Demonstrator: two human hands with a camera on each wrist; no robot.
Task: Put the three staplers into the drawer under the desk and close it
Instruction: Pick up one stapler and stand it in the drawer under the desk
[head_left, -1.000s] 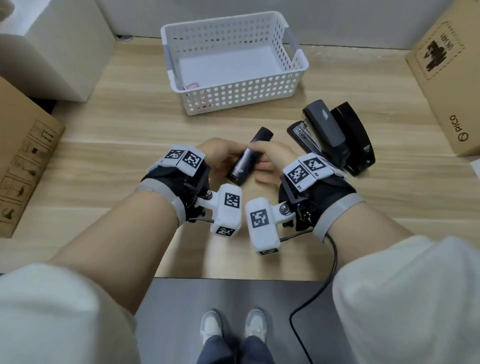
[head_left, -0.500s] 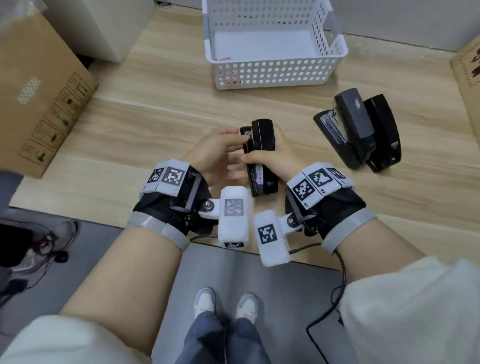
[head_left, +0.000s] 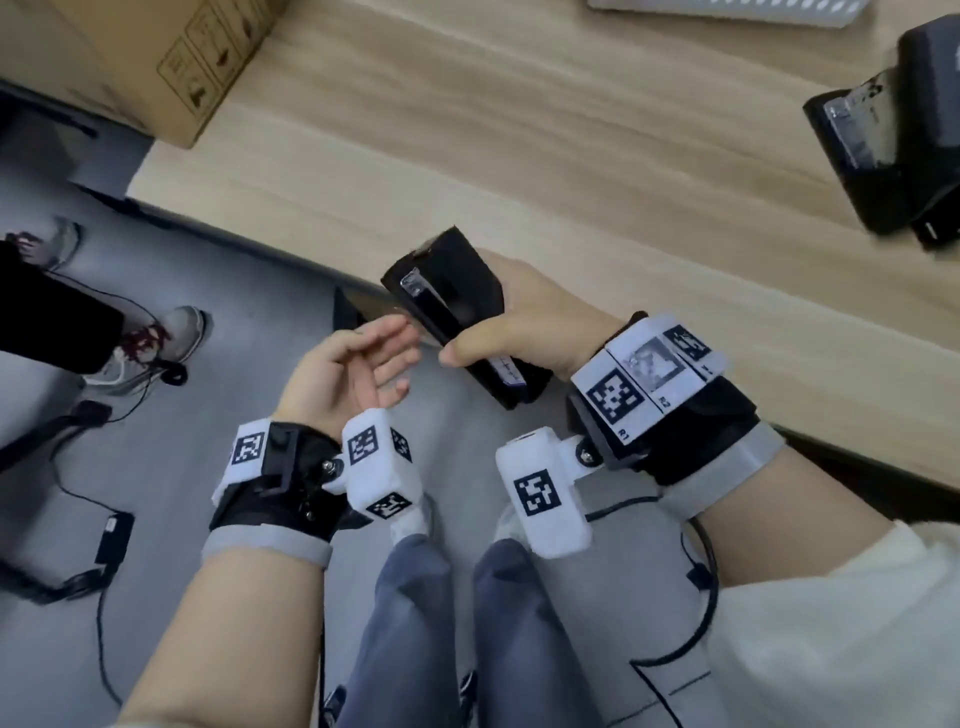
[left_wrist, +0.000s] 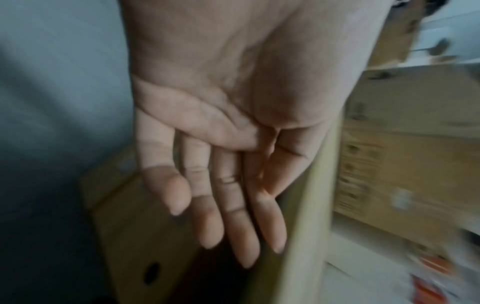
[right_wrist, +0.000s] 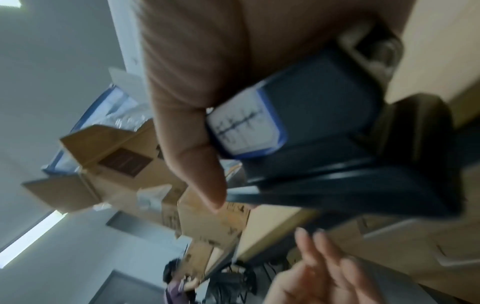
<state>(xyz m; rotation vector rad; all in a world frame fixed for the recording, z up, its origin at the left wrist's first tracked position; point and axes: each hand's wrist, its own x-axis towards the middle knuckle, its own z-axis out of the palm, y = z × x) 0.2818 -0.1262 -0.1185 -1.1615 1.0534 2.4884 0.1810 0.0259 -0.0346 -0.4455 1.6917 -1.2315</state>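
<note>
- The stapler (head_left: 457, 317) that the task now concerns sits in the right hand (head_left: 524, 322), held off the desk (head_left: 519, 130), over the desk's front edge and the floor beyond it.
- Grip state, right hand: thumb and fingers are wrapped around the stapler's body. The right wrist view shows the thumb (right_wrist: 192, 144) pressed along the labelled side.
- Long axis: the stapler runs diagonally, its front end up and toward the desk, its rear end down toward the right wrist.
- Grip state, left hand (head_left: 353, 374): palm up, fingers (left_wrist: 215, 205) straight and loosely together, holding nothing. Its fingertips lie just beside the stapler's left side; contact cannot be confirmed.
- Deciding relation: the drawer lies under the desk. The dark edge (head_left: 358, 312) just beyond the left fingertips may be part of it; this cannot be told for certain. The free left hand is the nearer of the two to that edge, so it is judged the hand to pull the drawer out while the right hand lowers the stapler in.
- Count, staplers: three. One is held; the other two staplers (head_left: 893, 140) lie together on the desk, well apart to the right.
- Count, hands: two.
- Count, cardboard boxes: one cardboard box (head_left: 156, 57) at the desk's left end.
</note>
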